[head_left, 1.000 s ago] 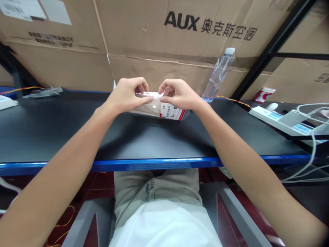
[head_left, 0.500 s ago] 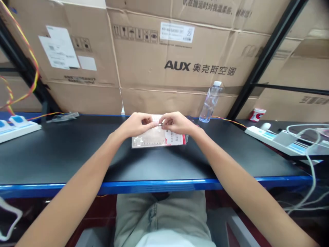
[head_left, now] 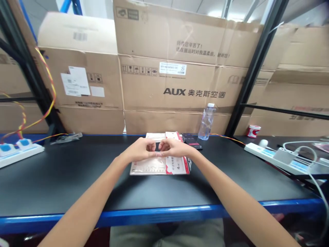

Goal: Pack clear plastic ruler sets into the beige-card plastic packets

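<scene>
**Both hands pinching the top of a flat packet**

The left hand (head_left: pixel 140 151) and right hand (head_left: pixel 175 148) meet fingertip to fingertip, each grip pinched shut on the top edge of a flat clear packet (head_left: pixel 159 167). The packet lies on the black table (head_left: pixel 77 171), middle of it, just in front of the person. It has a pale card inside and a red and white label at its right end. I can't make out what's actually in it.

A second similar packet (head_left: pixel 164 136) lies just behind the hands, with a dark flat thing (head_left: pixel 192 141) beside it. An upright clear bottle (head_left: pixel 206 122) with a white cap stands further back right, how full I can't tell. Cardboard boxes (head_left: pixel 180 85) are stacked behind.
</scene>
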Demonstrator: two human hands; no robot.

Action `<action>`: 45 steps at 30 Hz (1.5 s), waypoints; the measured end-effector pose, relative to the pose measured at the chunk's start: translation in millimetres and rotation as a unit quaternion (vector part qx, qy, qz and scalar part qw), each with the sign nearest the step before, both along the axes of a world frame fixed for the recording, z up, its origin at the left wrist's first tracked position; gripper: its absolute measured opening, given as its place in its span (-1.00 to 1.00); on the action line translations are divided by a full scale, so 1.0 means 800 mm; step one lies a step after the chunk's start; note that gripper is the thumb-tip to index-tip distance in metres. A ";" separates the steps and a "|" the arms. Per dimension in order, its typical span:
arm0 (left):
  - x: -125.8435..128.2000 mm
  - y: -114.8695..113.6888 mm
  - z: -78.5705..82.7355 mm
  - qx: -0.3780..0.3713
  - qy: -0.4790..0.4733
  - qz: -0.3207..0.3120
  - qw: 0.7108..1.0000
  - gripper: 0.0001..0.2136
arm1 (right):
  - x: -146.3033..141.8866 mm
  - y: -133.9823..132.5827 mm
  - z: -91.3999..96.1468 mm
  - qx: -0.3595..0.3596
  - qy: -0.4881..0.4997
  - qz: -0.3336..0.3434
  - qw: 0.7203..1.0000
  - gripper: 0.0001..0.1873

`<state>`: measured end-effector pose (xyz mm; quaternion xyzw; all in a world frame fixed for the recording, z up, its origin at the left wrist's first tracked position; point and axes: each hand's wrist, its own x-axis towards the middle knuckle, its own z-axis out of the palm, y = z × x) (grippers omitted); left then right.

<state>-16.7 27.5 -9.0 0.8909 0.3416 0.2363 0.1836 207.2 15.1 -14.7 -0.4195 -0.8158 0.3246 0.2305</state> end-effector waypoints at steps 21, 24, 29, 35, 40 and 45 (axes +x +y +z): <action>-0.015 0.026 -0.006 0.040 -0.107 0.107 0.988 -0.74 | -0.041 -0.013 -0.032 0.060 -0.095 0.069 0.991 -0.69; -0.021 0.033 -0.012 0.050 -0.077 0.138 0.986 -0.74 | -0.047 -0.004 -0.047 0.160 -0.085 0.007 0.983 -0.80; -0.040 0.056 -0.028 0.076 -0.038 0.227 0.970 -0.69 | -0.042 0.012 -0.057 0.287 -0.110 -0.086 0.948 -0.83; -0.046 0.072 -0.053 0.032 0.014 0.223 0.974 -0.61 | -0.030 0.009 -0.047 0.214 -0.121 -0.054 0.968 -0.42; -0.043 0.075 -0.055 0.009 0.011 0.212 0.977 -0.60 | -0.022 0.010 -0.036 0.151 -0.089 -0.057 0.983 -0.27; -0.037 0.066 -0.044 -0.117 -0.111 0.104 0.981 -0.56 | -0.016 0.007 -0.022 0.271 -0.106 -0.080 0.954 -0.49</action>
